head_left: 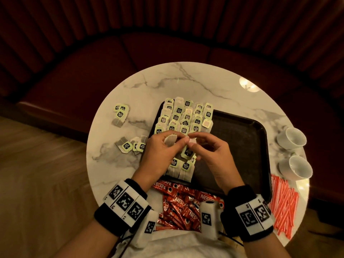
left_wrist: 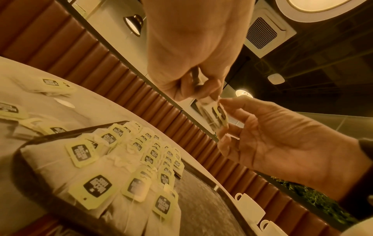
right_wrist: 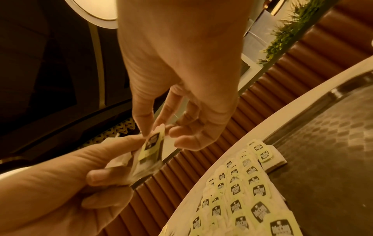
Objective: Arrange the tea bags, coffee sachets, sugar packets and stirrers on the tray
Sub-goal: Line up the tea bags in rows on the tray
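Observation:
Over the near left part of the black tray (head_left: 242, 146), both hands hold one tea bag (head_left: 170, 140) between them. My left hand (head_left: 177, 142) grips its paper pouch. My right hand (head_left: 191, 143) pinches the green tag (right_wrist: 153, 142) with thumb and forefinger. In the left wrist view the tea bag (left_wrist: 216, 111) hangs between my left hand (left_wrist: 210, 95) and right hand (left_wrist: 222, 102). Rows of tea bags (head_left: 182, 118) fill the tray's left side. Red coffee sachets (head_left: 182, 202) lie in a heap by my body. Red-and-white stirrers (head_left: 283, 202) lie to the tray's right.
Loose tea bags lie on the marble table (head_left: 167, 81) at the far left (head_left: 121, 112) and nearer left (head_left: 130, 145). Two white cups (head_left: 291, 138) (head_left: 297, 167) stand at the right edge. A red bench (head_left: 93, 62) curves behind the round table.

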{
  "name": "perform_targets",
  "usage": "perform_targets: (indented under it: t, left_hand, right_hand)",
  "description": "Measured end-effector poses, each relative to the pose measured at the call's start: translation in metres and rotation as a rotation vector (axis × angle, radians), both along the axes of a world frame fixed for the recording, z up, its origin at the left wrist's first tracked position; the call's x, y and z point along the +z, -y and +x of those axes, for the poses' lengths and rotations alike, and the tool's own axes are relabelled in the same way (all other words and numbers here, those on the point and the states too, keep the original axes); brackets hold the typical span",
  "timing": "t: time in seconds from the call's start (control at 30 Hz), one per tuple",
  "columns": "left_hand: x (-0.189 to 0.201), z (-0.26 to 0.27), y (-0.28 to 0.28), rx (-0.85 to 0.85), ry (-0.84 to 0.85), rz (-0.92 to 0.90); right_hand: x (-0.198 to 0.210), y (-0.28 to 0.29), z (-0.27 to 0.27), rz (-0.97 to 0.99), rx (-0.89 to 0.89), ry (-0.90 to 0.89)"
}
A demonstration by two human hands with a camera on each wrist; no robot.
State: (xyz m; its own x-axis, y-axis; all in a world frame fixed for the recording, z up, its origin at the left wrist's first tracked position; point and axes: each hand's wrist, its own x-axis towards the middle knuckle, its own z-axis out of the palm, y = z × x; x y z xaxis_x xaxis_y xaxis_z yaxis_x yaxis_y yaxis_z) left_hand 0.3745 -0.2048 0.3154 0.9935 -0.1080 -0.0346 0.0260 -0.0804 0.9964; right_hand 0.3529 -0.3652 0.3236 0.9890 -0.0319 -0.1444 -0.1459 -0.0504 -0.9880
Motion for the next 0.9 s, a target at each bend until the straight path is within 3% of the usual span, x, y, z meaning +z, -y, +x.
perform_targets:
  t: [0.2,0.4,0.53,0.77,0.9]
  left_hand:
    - [-0.001,0.002,0.001,0.075,-0.053,-0.049]
    - [-0.001,0.005,0.001,0.126,-0.117,-0.127]
    - [-0.001,0.004,0.001,0.13,-0.147,-0.158]
    - [-0.001,0.003,0.002,0.103,-0.185,-0.198]
    - [0.0,0.002,0.004,0.105,-0.202,-0.23]
  right_hand:
    - [-0.003,-0.003,-0.001,0.123,-0.005,-0.068]
    - [-0.004,-0.006,-0.007,0.396,0.006,-0.241]
    - [-0.01,-0.005,-0.01,0.37,-0.04,-0.197]
    - [-0.011,0.002,-0.011,0.146,-0.022,-0.075]
    - [-0.01,0.001,-0.01,0.169,-0.071,-0.072]
